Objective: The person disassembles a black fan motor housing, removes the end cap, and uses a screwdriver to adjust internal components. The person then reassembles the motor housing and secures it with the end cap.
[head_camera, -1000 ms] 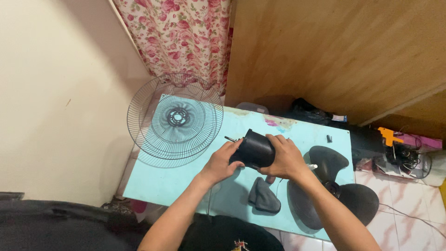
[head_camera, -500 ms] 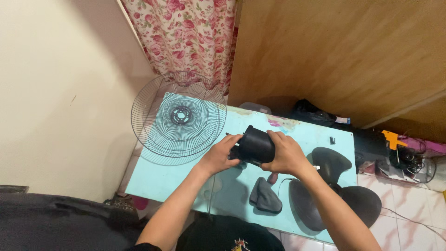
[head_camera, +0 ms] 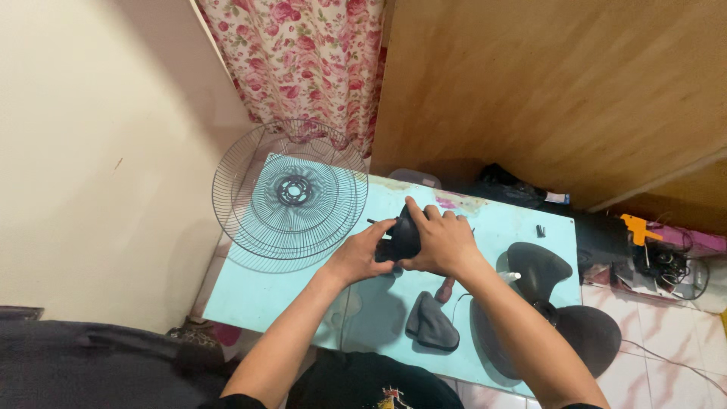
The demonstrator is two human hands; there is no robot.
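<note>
Both hands, left hand [head_camera: 362, 257] and right hand [head_camera: 441, 241], clasp the black motor housing [head_camera: 403, 236] at frame centre, steadying it above the surface [head_camera: 265, 291].

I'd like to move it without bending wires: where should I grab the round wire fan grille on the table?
Probably by the outer rim of the round wire fan grille, from its left edge, which overhangs the light blue table; the thin spokes look easily bent.
</note>
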